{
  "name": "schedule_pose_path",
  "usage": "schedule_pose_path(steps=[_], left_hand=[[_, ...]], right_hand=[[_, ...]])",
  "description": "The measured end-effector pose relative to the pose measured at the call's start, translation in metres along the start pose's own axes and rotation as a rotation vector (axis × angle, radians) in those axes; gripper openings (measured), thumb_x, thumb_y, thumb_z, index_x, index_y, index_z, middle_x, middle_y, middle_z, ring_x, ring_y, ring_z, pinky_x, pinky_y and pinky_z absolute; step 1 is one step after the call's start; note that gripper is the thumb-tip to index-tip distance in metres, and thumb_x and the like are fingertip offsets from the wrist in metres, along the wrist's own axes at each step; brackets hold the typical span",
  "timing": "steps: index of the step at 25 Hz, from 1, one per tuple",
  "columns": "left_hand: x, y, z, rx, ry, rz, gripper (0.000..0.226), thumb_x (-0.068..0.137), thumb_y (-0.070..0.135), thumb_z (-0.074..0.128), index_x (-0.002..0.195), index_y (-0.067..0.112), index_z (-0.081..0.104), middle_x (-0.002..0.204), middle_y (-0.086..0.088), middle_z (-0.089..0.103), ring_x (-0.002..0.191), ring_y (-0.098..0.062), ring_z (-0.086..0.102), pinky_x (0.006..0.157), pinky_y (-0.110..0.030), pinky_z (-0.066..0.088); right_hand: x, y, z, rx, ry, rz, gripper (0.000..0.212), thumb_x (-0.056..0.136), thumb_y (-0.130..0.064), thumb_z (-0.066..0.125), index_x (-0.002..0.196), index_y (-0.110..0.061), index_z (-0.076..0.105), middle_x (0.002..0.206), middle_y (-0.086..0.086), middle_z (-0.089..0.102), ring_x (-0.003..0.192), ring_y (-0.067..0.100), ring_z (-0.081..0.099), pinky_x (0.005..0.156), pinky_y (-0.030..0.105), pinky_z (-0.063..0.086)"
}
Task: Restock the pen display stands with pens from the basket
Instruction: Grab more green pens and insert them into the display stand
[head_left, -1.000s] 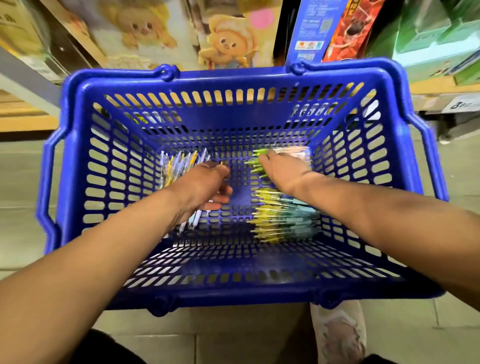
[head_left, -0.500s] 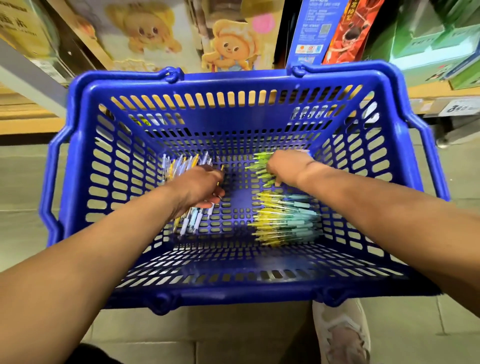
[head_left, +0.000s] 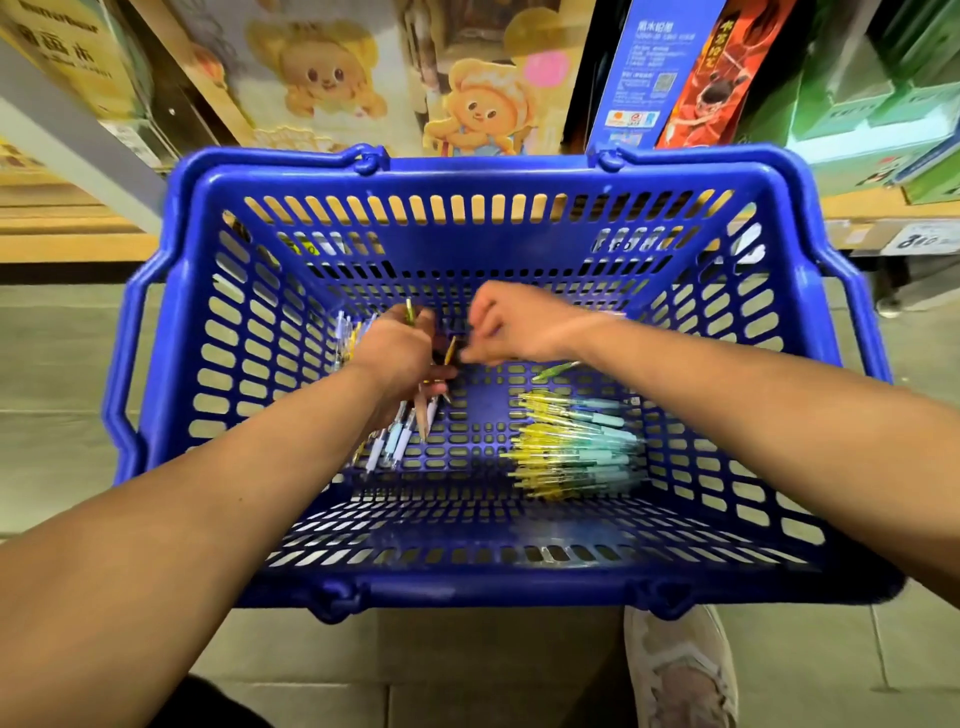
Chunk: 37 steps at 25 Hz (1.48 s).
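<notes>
View from above of a blue plastic shopping basket (head_left: 493, 171) with slotted walls, standing on a tiled floor (head_left: 52, 364) in front of a low wooden shelf (head_left: 62, 244). Two bare forearms reach in from the near edge toward the middle of the basket. The left hand (head_left: 395, 353) is over the left half of the basket bottom, its grip curled round a bundle of pale blue and white pens (head_left: 395, 441); the pens' ends fan out below the wrist toward the near edge, and more tips show beyond the knuckles. The right hand (head_left: 514, 327) is just beside it, nearer the far wall, fingers bent, with their tips at a thin yellow-and-dark pen (head_left: 450, 349) that stands up from the left hand. Motion blur hides whether this grip pinches that pen or only touches it. On the right half of the basket bottom lies a neat pile of yellow and teal pens (head_left: 571, 447), side by side, with one green pen (head_left: 556, 370) loose just beyond it, under the right wrist. Behind the basket the shelf holds packages printed with a yellow cartoon animal (head_left: 478, 119). A pale shoe (head_left: 680, 670) shows on the floor at the basket's near right corner.
</notes>
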<state>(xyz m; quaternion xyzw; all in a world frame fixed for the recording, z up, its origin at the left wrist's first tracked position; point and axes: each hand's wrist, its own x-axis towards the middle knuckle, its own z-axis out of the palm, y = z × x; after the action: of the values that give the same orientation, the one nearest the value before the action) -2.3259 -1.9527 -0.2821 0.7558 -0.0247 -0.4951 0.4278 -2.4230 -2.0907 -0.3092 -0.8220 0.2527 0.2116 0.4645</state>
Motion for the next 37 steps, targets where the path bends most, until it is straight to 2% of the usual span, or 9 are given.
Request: schedule_pose_path(steps=[3, 8, 11, 14, 17, 20, 26, 31, 37], left_hand=[[-0.002, 0.0, -0.008, 0.014, 0.004, -0.03, 0.031, 0.109, 0.024, 0.045, 0.135, 0.007, 0.046, 0.098, -0.01, 0.071, 0.057, -0.017, 0.057, 0.048, -0.028, 0.04], [-0.005, 0.005, -0.006, -0.016, -0.02, -0.055, 0.025, 0.107, 0.014, 0.048, 0.127, -0.001, 0.047, 0.083, -0.012, 0.071, 0.048, -0.013, 0.048, 0.04, -0.023, 0.039], [-0.009, 0.006, -0.003, -0.088, -0.051, -0.067, 0.024, 0.109, 0.02, 0.045, 0.126, 0.003, 0.049, 0.112, -0.018, 0.07, 0.083, -0.024, 0.069, 0.069, -0.036, 0.061], [-0.01, 0.004, -0.003, -0.08, -0.072, -0.052, 0.016, 0.109, 0.027, 0.045, 0.11, 0.013, 0.052, 0.127, -0.018, 0.063, 0.111, -0.035, 0.064, 0.092, -0.052, 0.055], [-0.012, 0.005, 0.0, -0.123, -0.15, -0.055, 0.026, 0.109, 0.03, 0.042, 0.125, 0.012, 0.051, 0.119, -0.023, 0.065, 0.098, -0.039, 0.064, 0.09, -0.055, 0.051], [-0.011, 0.006, -0.002, -0.135, -0.108, -0.042, 0.021, 0.11, 0.029, 0.041, 0.127, 0.018, 0.046, 0.099, -0.012, 0.066, 0.068, -0.023, 0.063, 0.064, -0.039, 0.051], [-0.001, 0.0, -0.015, -0.078, -0.034, -0.075, 0.016, 0.108, 0.02, 0.046, 0.121, 0.012, 0.045, 0.079, -0.008, 0.059, 0.055, -0.015, 0.046, 0.048, -0.028, 0.041], [0.001, 0.001, -0.017, -0.094, -0.08, -0.123, 0.032, 0.105, 0.018, 0.052, 0.131, 0.0, 0.054, 0.074, -0.009, 0.072, 0.056, -0.017, 0.061, 0.052, -0.029, 0.055], [0.001, -0.003, -0.021, -0.119, -0.089, -0.161, 0.029, 0.105, 0.023, 0.053, 0.127, 0.006, 0.06, 0.11, -0.019, 0.074, 0.096, -0.029, 0.074, 0.078, -0.043, 0.061]], right_hand=[[-0.007, 0.037, -0.012, -0.763, -0.168, 0.155, 0.028, 0.092, -0.029, 0.073, 0.114, -0.016, 0.064, 0.111, 0.001, 0.068, 0.103, 0.025, 0.066, 0.079, 0.033, 0.051], [-0.01, 0.053, 0.005, -0.973, -0.125, 0.191, 0.021, 0.097, 0.0, 0.056, 0.111, -0.011, 0.066, 0.104, 0.006, 0.065, 0.09, 0.029, 0.064, 0.068, 0.036, 0.052], [-0.003, 0.041, -0.005, -0.682, -0.023, 0.11, 0.011, 0.098, -0.018, 0.06, 0.093, -0.019, 0.07, 0.092, 0.001, 0.071, 0.085, 0.024, 0.069, 0.074, 0.035, 0.058], [0.001, 0.015, -0.009, -0.049, 0.044, -0.008, 0.01, 0.091, -0.038, 0.071, 0.09, -0.029, 0.075, 0.081, -0.01, 0.076, 0.081, 0.011, 0.073, 0.077, 0.029, 0.058], [0.011, -0.011, 0.005, 0.371, 0.043, -0.058, 0.005, 0.085, -0.022, 0.077, 0.089, -0.024, 0.078, 0.086, -0.001, 0.079, 0.086, 0.018, 0.076, 0.086, 0.038, 0.062], [0.013, -0.01, 0.005, 0.639, -0.113, -0.074, 0.017, 0.089, -0.008, 0.072, 0.095, -0.022, 0.077, 0.098, 0.005, 0.079, 0.097, 0.02, 0.075, 0.09, 0.032, 0.06], [0.01, 0.037, -0.002, -0.694, 0.022, 0.121, 0.016, 0.095, -0.009, 0.065, 0.108, -0.014, 0.071, 0.096, 0.001, 0.068, 0.086, 0.024, 0.069, 0.074, 0.033, 0.057], [0.014, 0.046, 0.02, -1.122, 0.073, 0.07, 0.03, 0.092, 0.008, 0.057, 0.109, -0.013, 0.07, 0.096, 0.003, 0.07, 0.088, 0.028, 0.072, 0.06, 0.034, 0.051], [0.004, 0.05, 0.029, -1.284, 0.034, -0.046, 0.023, 0.093, 0.003, 0.06, 0.102, -0.016, 0.07, 0.086, -0.001, 0.068, 0.077, 0.024, 0.068, 0.056, 0.033, 0.047]])
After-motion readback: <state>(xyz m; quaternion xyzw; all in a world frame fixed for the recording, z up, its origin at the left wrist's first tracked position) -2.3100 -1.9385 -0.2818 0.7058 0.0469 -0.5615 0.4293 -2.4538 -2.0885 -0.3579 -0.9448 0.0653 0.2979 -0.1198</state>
